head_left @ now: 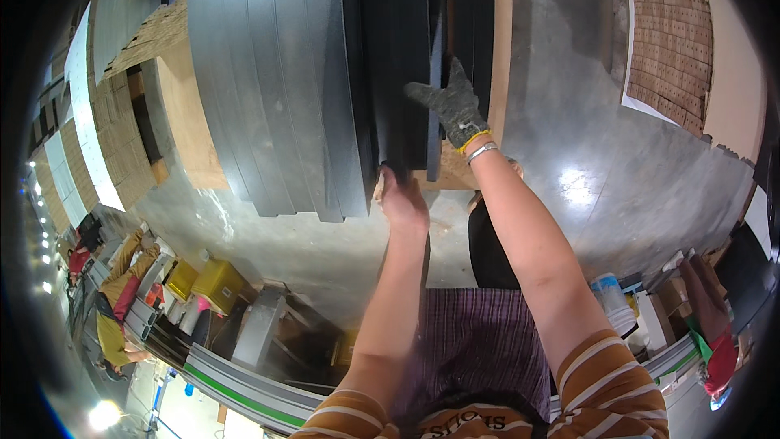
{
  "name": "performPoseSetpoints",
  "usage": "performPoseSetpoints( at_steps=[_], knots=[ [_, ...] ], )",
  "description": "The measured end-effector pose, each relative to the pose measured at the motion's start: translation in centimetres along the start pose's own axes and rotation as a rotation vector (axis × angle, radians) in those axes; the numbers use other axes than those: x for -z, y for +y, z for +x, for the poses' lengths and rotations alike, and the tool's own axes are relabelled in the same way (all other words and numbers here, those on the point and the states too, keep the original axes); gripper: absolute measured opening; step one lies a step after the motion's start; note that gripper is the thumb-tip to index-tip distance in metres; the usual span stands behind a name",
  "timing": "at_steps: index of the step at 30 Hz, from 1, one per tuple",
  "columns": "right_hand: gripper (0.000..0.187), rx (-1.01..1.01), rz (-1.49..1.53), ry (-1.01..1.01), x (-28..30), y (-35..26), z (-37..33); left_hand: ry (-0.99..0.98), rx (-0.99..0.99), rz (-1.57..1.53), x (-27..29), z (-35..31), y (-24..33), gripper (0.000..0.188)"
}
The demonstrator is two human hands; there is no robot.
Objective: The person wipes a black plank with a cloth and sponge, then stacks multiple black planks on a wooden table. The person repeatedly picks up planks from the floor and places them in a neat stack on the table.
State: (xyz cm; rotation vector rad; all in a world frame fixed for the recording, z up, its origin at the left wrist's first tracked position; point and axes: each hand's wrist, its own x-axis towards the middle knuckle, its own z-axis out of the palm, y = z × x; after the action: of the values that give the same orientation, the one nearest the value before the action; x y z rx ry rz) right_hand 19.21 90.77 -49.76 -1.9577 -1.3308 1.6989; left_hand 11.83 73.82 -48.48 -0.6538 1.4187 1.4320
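My bare left hand (pixel 404 203) is at the near end of a long dark board (pixel 400 65). Its thumb points up against the board's end, and the other fingers are mostly hidden beneath it. On my right hand (pixel 459 108) is a dark grey knit glove with a yellow cuff. That hand lies across the upper edge of a narrow dark strip (pixel 435 142), thumb stretched out to the left and fingers pointing forward. More dark boards (pixel 471 25) lie just right of the glove, over a light wooden base (pixel 452 177).
A tall stack of grey-black boards (pixel 272 82) stands close on the left. Brown stacked pieces (pixel 668 33) lie on the far right beyond the concrete floor (pixel 561 138). Yellow bins (pixel 219 285) and a green-striped rail (pixel 244 397) are at lower left. Other people (pixel 122 301) are at both sides.
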Motion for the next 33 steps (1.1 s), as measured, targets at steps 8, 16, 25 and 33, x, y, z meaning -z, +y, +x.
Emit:
performPoseSetpoints(
  at_steps=[8,16,25,33],
  knots=[
    [0.114,0.021,-0.114,-0.001,1.3,2.4,1.0,0.126,0.063,0.377,-1.2,0.0,-0.9,0.052],
    [0.118,0.082,-0.209,0.032,1.1,2.0,0.6,-0.138,-0.408,1.149,-7.9,1.8,4.4,0.085],
    [0.097,0.018,0.145,-0.089,2.7,6.8,-1.2,-0.429,-0.054,0.814,-8.1,3.5,4.3,0.087],
    [0.077,0.141,0.319,-0.267,3.4,9.5,-5.7,-0.459,0.239,0.534,-5.1,0.8,4.5,0.073]
  ],
)
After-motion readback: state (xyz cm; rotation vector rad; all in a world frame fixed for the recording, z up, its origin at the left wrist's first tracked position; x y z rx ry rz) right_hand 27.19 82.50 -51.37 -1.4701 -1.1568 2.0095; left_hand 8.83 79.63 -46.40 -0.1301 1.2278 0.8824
